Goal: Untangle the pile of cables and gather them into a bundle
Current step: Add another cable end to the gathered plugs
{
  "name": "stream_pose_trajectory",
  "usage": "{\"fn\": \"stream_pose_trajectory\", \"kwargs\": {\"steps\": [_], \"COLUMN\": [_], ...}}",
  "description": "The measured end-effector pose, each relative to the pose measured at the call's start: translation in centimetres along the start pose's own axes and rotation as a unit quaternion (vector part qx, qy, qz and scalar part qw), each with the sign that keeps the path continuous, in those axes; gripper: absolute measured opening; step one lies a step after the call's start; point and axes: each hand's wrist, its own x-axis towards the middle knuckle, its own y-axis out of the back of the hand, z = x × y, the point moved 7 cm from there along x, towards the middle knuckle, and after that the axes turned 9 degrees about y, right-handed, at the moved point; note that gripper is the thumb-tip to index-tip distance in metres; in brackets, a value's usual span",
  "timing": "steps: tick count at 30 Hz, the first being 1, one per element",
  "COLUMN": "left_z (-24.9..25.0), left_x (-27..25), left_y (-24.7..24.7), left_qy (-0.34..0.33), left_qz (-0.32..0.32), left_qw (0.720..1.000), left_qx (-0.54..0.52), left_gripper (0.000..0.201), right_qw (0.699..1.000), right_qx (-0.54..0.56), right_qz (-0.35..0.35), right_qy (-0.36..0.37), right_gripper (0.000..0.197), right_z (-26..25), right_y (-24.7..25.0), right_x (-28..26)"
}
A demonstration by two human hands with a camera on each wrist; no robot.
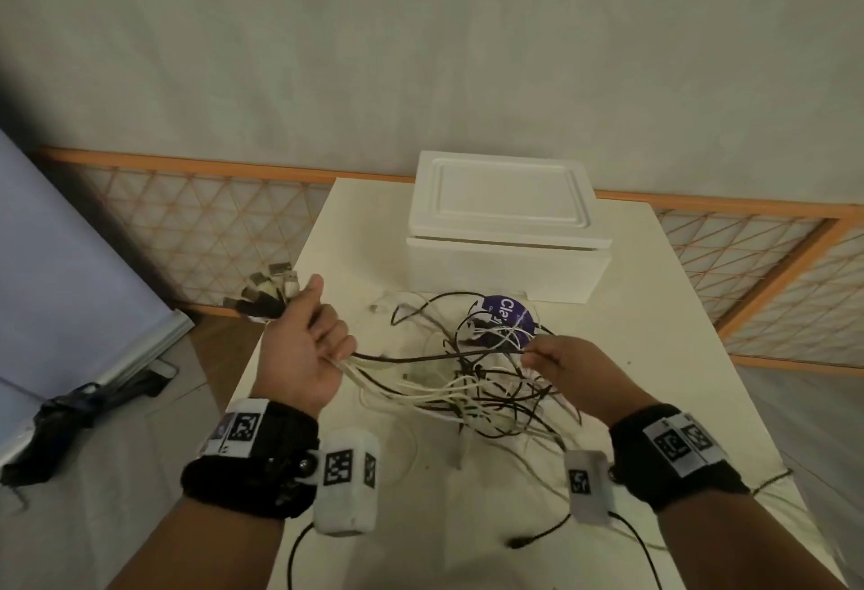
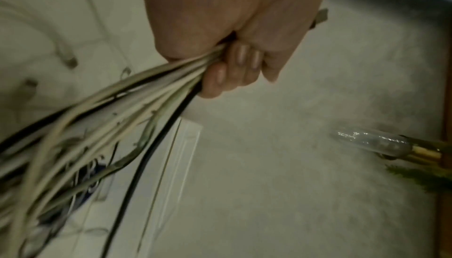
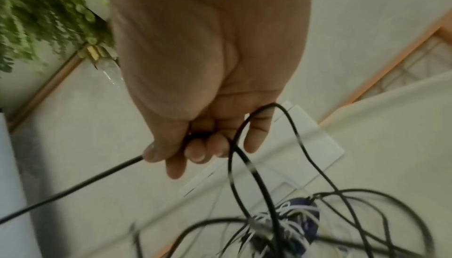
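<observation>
A tangle of white and black cables hangs and lies over the middle of the white table. My left hand is raised at the table's left edge and grips a bunch of cables; their USB plugs stick out past my thumb. My right hand pinches a black cable between thumb and fingers above the tangle, and a black loop crosses my fingers. The held cables stretch between both hands.
A white lidded box stands at the back of the table. A round purple label lies under the tangle. A black plug end rests near the front edge. Left of the table, dark items lie on the floor.
</observation>
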Motion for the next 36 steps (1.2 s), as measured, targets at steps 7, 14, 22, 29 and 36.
{"fn": "stream_pose_trajectory", "kwargs": {"steps": [7, 14, 22, 29, 36], "left_z": [-4.0, -3.1, 0.6, -3.7, -3.0], "left_x": [-0.9, -1.8, -2.9, -0.7, -0.8], "left_y": [-3.0, -4.2, -6.1, -6.2, -6.5], "left_qy": [-0.02, 0.003, 0.029, -0.007, -0.032], "left_qz": [-0.002, -0.085, -0.365, -0.076, -0.071], "left_qw": [0.911, 0.971, 0.93, 0.948, 0.935], "left_qx": [0.412, 0.224, 0.014, 0.309, 0.347], "left_gripper": [0.012, 0.022, 0.043, 0.015, 0.019], "right_qw": [0.976, 0.987, 0.995, 0.977, 0.957], "right_qx": [-0.145, -0.016, 0.019, 0.118, 0.185], "right_qz": [0.073, 0.094, 0.082, 0.137, 0.175], "right_qy": [0.147, 0.133, 0.049, 0.112, 0.137], "right_gripper": [0.038, 0.013, 0.021, 0.017, 0.012], "right_z": [-8.7, -10.1, -6.6, -12.2, -13.4], "right_y": [2.0, 2.4, 1.6, 4.6, 4.6], "right_x": [4.0, 4.9, 4.6, 6.0, 5.2]}}
